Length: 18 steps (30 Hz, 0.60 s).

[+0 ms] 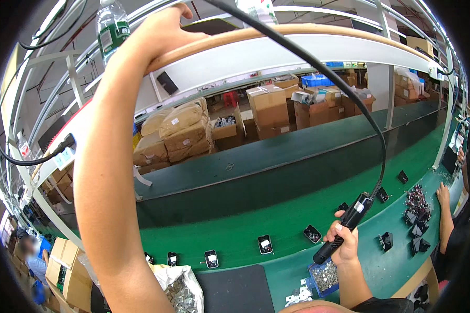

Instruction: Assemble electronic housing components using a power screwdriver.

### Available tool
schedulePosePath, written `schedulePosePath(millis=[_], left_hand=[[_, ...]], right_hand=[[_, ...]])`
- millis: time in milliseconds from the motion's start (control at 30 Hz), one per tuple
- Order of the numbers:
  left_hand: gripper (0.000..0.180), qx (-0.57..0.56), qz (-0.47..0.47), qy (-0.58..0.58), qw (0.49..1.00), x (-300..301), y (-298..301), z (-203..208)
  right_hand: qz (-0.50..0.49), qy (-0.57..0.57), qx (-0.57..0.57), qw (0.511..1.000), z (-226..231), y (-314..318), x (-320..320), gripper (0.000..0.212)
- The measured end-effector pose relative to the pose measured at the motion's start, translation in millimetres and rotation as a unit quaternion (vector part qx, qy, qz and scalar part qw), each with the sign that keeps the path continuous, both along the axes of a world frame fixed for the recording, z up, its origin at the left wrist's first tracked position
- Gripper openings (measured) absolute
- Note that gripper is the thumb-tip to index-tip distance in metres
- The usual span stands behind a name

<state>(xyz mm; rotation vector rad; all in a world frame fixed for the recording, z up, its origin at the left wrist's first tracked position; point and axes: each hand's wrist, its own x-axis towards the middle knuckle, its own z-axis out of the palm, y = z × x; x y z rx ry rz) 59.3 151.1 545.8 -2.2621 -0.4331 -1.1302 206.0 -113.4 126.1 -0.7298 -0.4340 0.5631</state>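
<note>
Well, corded tool [352,217] near bin rim [314,279]

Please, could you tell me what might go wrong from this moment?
1. The clear plastic bottle with a green label appears close to the raised left forearm; moving it might topple the bottle.
2. The right hand grips a black cylindrical tool, seemingly just above a blue plastic tray of small metallic parts; a slip could scatter them.
3. The tool's black cable crosses before the wood-edged white shelf and might snag there.

The green workbench [290,266] bears a dark mat [236,289], a blue tray [312,275], white pieces [298,296] — and black parts [385,241].
</note>
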Motion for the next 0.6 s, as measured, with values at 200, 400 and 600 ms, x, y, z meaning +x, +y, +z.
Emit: schedulePosePath(millis=[200, 400, 600], left_hand=[[0.072, 0.016, 0.012, -0.001, 1.000, -8, -13, -4], [0.074, 0.024, -0.018, -0.009, 1.000, -5, -9, -5], [0.074, 0.010, -0.017, -0.009, 1.000, -6, -15, -7]], right_hand=[[0.003, -0.006, 0.005, 1.000, -1, 0, 3, 0.043], [-0.001, -0.003, 0.008, 1.000, 0, -1, 5, 0.042], [-0.002, -0.007, 0.006, 1.000, 1, -1, 5, 0.042]])
